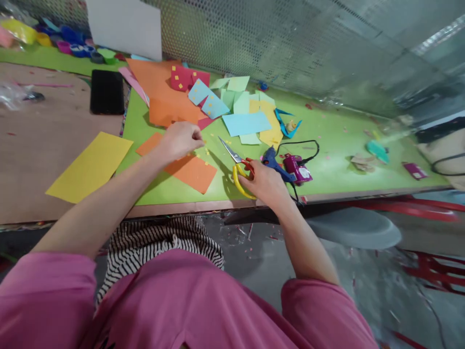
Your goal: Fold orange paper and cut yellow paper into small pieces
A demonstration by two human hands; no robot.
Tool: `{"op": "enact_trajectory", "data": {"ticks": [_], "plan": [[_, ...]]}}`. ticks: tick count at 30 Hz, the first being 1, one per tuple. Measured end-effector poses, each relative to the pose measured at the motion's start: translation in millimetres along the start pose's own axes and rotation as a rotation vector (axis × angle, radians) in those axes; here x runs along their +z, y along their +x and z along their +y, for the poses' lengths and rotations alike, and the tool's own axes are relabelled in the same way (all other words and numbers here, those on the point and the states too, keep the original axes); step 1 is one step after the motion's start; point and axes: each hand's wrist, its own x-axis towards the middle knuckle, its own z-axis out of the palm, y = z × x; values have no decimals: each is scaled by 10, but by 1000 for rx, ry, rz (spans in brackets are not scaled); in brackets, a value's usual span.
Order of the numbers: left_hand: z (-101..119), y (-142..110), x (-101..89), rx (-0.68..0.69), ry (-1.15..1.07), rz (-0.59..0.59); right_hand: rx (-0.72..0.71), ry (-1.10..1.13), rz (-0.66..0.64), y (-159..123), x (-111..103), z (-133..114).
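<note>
My right hand (264,183) grips yellow-handled scissors (237,168) near the table's front edge, blades pointing up and left, slightly parted. My left hand (180,139) hovers closed in a pinch over an orange paper sheet (189,169); what the fingertips hold is too small to make out. Tiny yellow paper squares (206,151) lie scattered just right of that hand on the green mat (327,160). A blue glue gun (274,162) and a magenta object (298,169) with a black cord lie right beside the scissors hand.
A yellow sheet (90,166) lies left on the brown board. Behind are a large orange sheet (163,97), red and blue papers dotted with yellow squares, light green and blue cut sheets, a black phone (107,91), coloured tape rolls (78,48), and a perforated metal wall.
</note>
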Motion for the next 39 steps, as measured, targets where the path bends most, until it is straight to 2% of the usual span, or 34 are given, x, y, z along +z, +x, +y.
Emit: {"op": "enact_trajectory", "data": {"ticks": [2,5,10,14,17,20,22,25,27,30,33,37,39], "plan": [[18,99,83,26,27,2,9,-4,4,92,81,40],[-27,98,104,65,84,17,-19,37,28,168,151,83],[-107,-24,-75,30,102,110,-67,57,54,240,180,70],[-106,-98,-238,-14,122,124,-88,44,76,276,208,50],[-270,-303,-482,-164,258,170,-124,9,123,268,243,74],[-615,-693,-770,-385,356,206,-144,-81,202,239,262,101],[-864,-968,-889,-538,384,191,-168,-149,290,210,249,73],[-1143,-1247,-904,-626,374,127,-248,-128,366,158,205,-93],[-1238,-1320,-858,-628,357,116,-335,-41,315,129,198,-281],[-1296,-1314,-828,-621,307,120,-475,74,197,103,270,-595],[-1357,-1244,-865,-613,274,137,-548,31,168,85,391,-832],[-1483,-1170,-905,-580,273,202,-534,-17,190,52,482,-949],[-1511,-1151,-919,-483,232,177,-533,-35,197,38,492,-952]]}}
